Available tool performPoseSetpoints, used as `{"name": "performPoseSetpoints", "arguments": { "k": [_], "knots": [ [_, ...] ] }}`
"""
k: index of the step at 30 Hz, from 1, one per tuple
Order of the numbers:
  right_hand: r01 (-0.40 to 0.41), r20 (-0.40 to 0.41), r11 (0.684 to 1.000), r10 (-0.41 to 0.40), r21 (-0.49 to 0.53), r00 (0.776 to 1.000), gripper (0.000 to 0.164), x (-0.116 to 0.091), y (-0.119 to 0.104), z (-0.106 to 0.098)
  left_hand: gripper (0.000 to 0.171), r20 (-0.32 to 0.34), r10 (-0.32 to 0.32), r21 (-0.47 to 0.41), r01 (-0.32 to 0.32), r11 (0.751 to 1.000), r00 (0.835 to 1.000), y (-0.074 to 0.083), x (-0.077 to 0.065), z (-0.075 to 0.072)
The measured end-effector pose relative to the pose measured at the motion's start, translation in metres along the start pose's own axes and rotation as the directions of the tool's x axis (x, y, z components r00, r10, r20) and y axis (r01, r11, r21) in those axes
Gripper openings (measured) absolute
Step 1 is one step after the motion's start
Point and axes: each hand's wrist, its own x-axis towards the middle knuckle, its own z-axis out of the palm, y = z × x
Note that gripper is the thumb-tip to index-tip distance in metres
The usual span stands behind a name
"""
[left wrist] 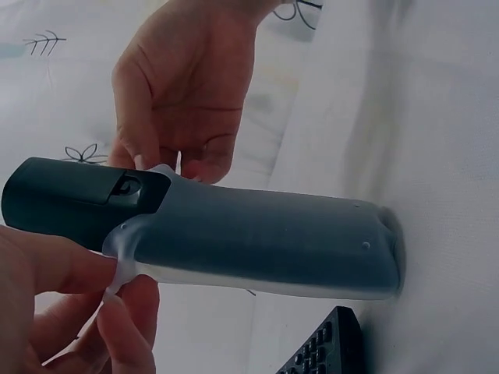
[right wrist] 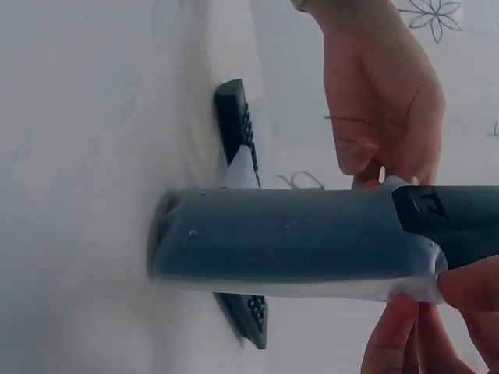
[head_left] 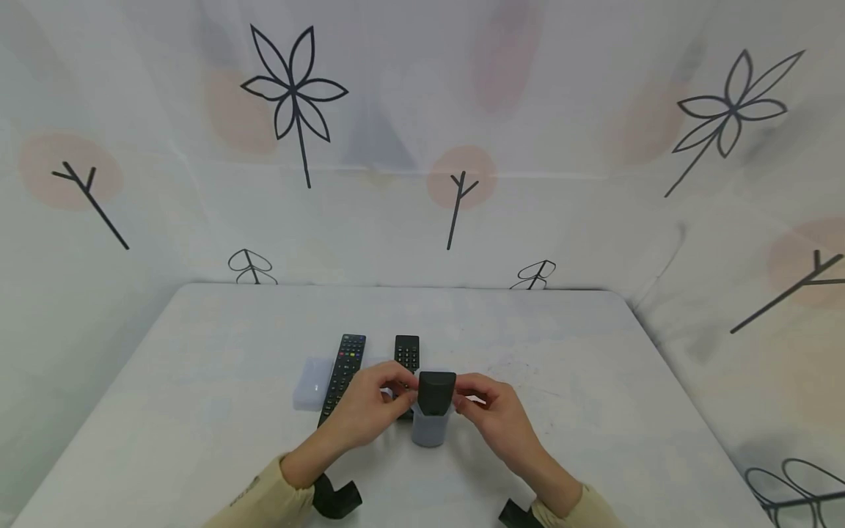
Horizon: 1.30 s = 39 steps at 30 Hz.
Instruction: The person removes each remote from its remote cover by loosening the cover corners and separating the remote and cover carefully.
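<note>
A dark remote control (head_left: pixel 436 392) stands upright on the table, its lower part inside a translucent silicone cover (head_left: pixel 430 431). In the left wrist view the bare top of the remote (left wrist: pixel 62 195), with its battery lid, sticks out of the cover (left wrist: pixel 265 238). My left hand (head_left: pixel 371 405) pinches the cover's rim on the left side between thumb and fingers. On the opposite side my right hand (head_left: pixel 498 418) pinches the rim likewise. The right wrist view shows the cover (right wrist: pixel 288 238) stretched round most of the remote, its closed end down at the tabletop.
Behind my left hand lies a long black remote (head_left: pixel 343 370), partly over another translucent cover (head_left: pixel 312 385). A second black remote (head_left: pixel 406 352) lies behind the upright one, partly hidden by the left hand. The white table (head_left: pixel 218 352) meets patterned cloth at its back edge.
</note>
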Motion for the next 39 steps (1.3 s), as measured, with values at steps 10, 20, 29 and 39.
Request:
{"name": "performPoseSetpoints", "arguments": {
  "k": [10, 20, 29, 39],
  "knots": [
    [0.068, -0.043, 0.996, -0.070, -0.049, 0.997, 0.032, 0.000, 0.002, 0.002, 0.015, -0.008, 0.041, 0.001, -0.041, 0.999, 0.999, -0.002, 0.003, 0.001],
    [0.131, 0.007, 0.989, -0.131, -0.072, 0.991, 0.033, 0.001, 0.010, 0.000, 0.017, -0.006, 0.070, 0.063, -0.069, 0.996, 0.998, -0.006, 0.001, 0.003],
    [0.185, 0.030, 0.977, -0.182, -0.110, 0.983, 0.034, 0.003, 0.017, 0.001, 0.019, 0.020, 0.097, 0.116, -0.099, 0.988, 0.995, -0.012, -0.001, 0.006],
    [0.114, 0.054, 0.973, -0.105, -0.200, 0.993, 0.034, 0.002, 0.018, 0.002, 0.019, 0.051, 0.112, 0.184, -0.120, 0.975, 0.992, -0.013, -0.003, 0.009]
  ]
}}
